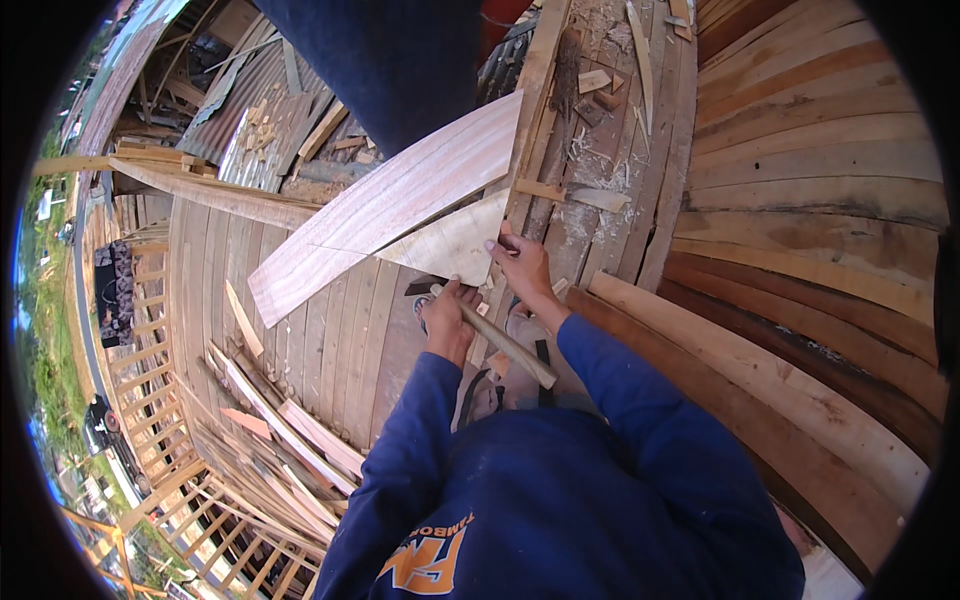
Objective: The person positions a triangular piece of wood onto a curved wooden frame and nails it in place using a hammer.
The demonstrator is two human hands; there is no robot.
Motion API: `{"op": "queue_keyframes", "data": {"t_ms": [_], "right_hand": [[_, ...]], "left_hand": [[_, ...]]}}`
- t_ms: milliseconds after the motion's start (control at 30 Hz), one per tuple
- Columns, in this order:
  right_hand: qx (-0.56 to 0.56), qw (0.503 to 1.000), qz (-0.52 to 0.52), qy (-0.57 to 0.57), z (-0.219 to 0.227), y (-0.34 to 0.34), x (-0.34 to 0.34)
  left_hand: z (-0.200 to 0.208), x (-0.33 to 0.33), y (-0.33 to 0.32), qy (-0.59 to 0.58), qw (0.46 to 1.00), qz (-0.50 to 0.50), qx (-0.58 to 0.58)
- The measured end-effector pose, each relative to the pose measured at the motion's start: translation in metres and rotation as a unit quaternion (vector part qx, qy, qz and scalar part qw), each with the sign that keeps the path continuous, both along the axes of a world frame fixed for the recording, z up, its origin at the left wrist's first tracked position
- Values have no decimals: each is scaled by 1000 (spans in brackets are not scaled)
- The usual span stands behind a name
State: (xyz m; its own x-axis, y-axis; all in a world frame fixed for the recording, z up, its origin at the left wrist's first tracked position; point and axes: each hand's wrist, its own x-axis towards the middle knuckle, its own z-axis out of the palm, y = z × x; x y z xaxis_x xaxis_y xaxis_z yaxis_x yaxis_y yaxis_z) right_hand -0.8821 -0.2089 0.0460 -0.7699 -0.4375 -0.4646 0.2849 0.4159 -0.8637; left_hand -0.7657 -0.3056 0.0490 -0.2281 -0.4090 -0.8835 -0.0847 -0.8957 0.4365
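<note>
My left hand (450, 322) is closed around a hammer (505, 345), near its dark head. The wooden handle slants down to the right, in front of my body. The thumb of this hand rests at the lower edge of a pale triangular plywood piece (455, 238). At that piece's right edge, the thumb and fingers of my right hand (527, 270) are pinched together; whether a nail is between them is too small to tell. Just beyond lies a long, curved, pinkish plywood sheet (385, 200), partly overlapping the triangle's upper edge.
A beam (538, 85) runs along the sheet's right end, with shavings and offcuts (595, 80) beyond. Plank walling (810, 170) curves up at right, above long boards (720, 350). Scrap strips (280, 410) lie left, near a slatted railing (145, 375). A dark blue shape (385, 60) stands ahead.
</note>
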Motion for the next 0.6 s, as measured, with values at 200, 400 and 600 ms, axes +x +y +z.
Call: {"op": "queue_keyframes", "data": {"t_ms": [200, 400, 600], "right_hand": [[23, 998, 1, 57, -23, 2, 1], [-26, 997, -47, -53, 2, -7, 8], [-32, 990, -85, -108, 0, -8, 11]], "left_hand": [[-1, 19, 1, 7, 998, 24, -50], [-2, 36, -10, 81, 993, 62, -59], [1, 9, -12, 65, 991, 88, -78]]}}
